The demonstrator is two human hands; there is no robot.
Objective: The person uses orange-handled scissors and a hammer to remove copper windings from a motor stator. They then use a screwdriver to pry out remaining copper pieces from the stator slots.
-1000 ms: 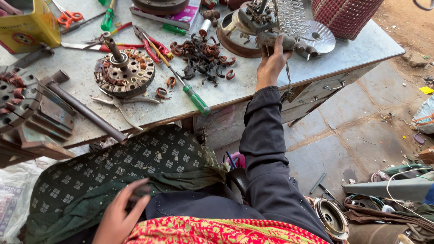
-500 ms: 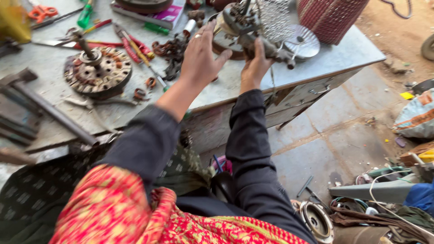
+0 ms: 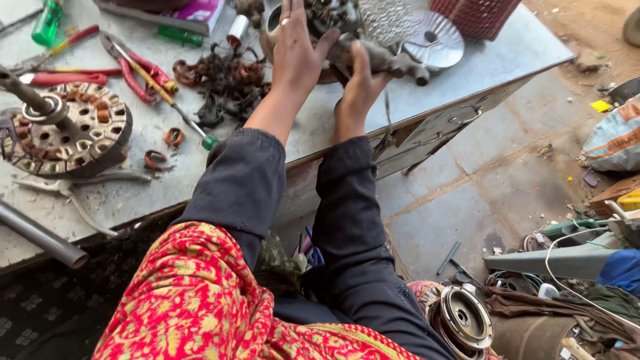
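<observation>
My left hand lies flat, fingers spread, on a dirty metal motor part at the far edge of the grey metal table. My right hand grips the same part from below, at its grey cast arm. A pile of dark, burnt copper windings lies just left of my left wrist. Both arms are in dark sleeves, and a red patterned cloth covers my lap.
A round motor stator with copper coils stands at the left on the table. Red-handled pliers, a green-tipped screwdriver and a shiny fan disc lie nearby. Motor parts and scrap litter the paved floor at right.
My left hand rose from my lap to the table and came down on the motor part. My right hand stayed on the part, and the camera moved closer.
</observation>
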